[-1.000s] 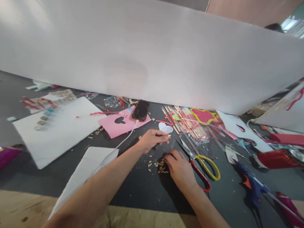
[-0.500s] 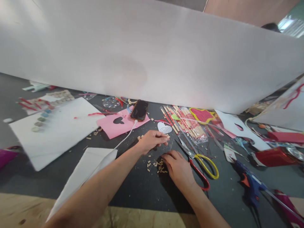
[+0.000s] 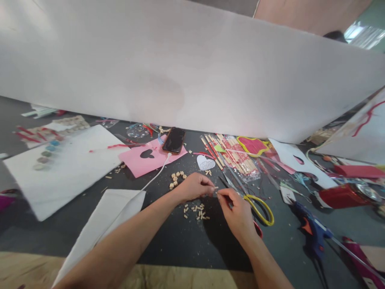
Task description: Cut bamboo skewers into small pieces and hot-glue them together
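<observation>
- Head view: dark table (image 3: 168, 249), white board (image 3: 135, 60) standing behind it, craft bits on both sides.
- Left hand (image 3: 195, 186): narrow pinch, 1 small pale piece (image 3: 215, 188) at the fingertips, in the gap between the 2 hands.
- Right hand (image 3: 236, 208): thumb and finger brought close, just beside that piece; cannot tell if anything is gripped.
- Pile (image 3: 202, 213) of loose pieces on the table, nearer the wearer; clusters (image 3: 171, 185) near the left wrist.
- Risk: piece is tiny and held only by the tips, so a slight slip could drop it among the others.
- Risk: either wrist dropping low could scatter the pile or clusters.
- Risk: scissors (image 3: 249, 198) lie partly hidden by the right hand, contact unclear; a sideways move could nudge them or meet a blade.
- Risk: cord (image 3: 156, 175) runs toward the left forearm; snagging it would likely tug the phone (image 3: 173, 140).
</observation>
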Demonstrator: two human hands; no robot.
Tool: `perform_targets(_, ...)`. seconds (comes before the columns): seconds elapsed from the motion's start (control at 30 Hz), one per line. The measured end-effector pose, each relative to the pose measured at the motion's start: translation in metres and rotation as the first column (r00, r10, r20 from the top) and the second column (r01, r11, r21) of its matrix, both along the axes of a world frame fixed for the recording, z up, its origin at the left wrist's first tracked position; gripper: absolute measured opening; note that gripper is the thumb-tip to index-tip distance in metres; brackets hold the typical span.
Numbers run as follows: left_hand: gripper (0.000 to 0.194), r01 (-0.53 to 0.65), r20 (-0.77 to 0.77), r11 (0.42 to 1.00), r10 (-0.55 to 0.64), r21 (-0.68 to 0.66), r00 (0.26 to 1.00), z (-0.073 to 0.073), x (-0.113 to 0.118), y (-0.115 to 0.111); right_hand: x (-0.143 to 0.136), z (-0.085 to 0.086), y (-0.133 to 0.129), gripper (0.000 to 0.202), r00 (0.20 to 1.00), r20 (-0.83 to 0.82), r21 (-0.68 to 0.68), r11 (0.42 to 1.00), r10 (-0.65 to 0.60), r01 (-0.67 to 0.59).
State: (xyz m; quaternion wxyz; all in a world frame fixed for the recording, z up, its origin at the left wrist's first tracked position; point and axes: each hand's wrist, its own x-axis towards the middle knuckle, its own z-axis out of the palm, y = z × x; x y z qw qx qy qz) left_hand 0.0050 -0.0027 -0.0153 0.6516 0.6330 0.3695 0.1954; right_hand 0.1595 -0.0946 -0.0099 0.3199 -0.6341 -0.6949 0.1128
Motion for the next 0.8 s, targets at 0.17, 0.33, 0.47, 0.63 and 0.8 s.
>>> perform_targets(0.17,0.023,0.088,-0.015,0.996,-0.087,0.017,0.996,0.003,0.0,-0.003,0.0,0.001,0.0,0.01,0.998,-0.062,-0.015,1.0,-0.025,0.024)
perform_targets(0.33,0.022,0.155,-0.041,0.987,-0.153,0.041,0.987,0.006,-0.002,-0.003,0.003,0.001,-0.001,0.022,0.997,-0.078,-0.039,0.999,-0.015,0.012)
perform_targets(0.47,0.018,0.192,-0.071,0.977,-0.186,0.094,0.98,0.007,-0.003,-0.002,0.004,0.001,-0.001,0.026,0.997,-0.077,-0.045,0.999,0.022,-0.025)
perform_targets(0.63,0.02,0.225,-0.07,0.965,-0.217,0.132,0.974,0.012,-0.005,-0.003,0.003,0.0,-0.002,0.03,0.992,-0.122,-0.026,1.0,0.009,-0.013)
perform_targets(0.8,0.024,0.226,-0.05,0.965,-0.221,0.136,0.974,0.013,-0.005,-0.004,0.004,-0.001,-0.002,0.03,0.985,-0.174,-0.011,1.0,-0.008,0.006)
